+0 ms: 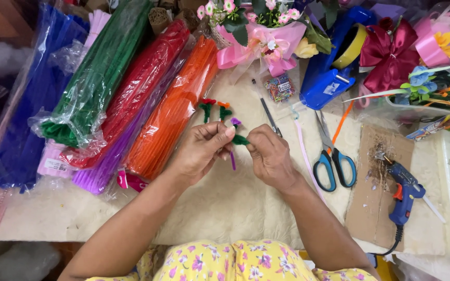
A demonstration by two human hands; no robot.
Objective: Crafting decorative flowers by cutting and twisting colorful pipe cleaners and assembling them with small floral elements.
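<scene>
My left hand and my right hand meet over the middle of the cream table cover. Between their fingertips they pinch a small pipe-cleaner flower with a purple head, a purple stem and a green leaf piece. Two finished little flowers, one red and one orange, both with green stems, lie just beyond the hands.
Bagged bundles of pipe cleaners lie at the left: blue, green, red, orange. Blue-handled scissors, a blue glue gun on cardboard, a blue tape dispenser, small pliers and ribbon bouquets are at the right and back.
</scene>
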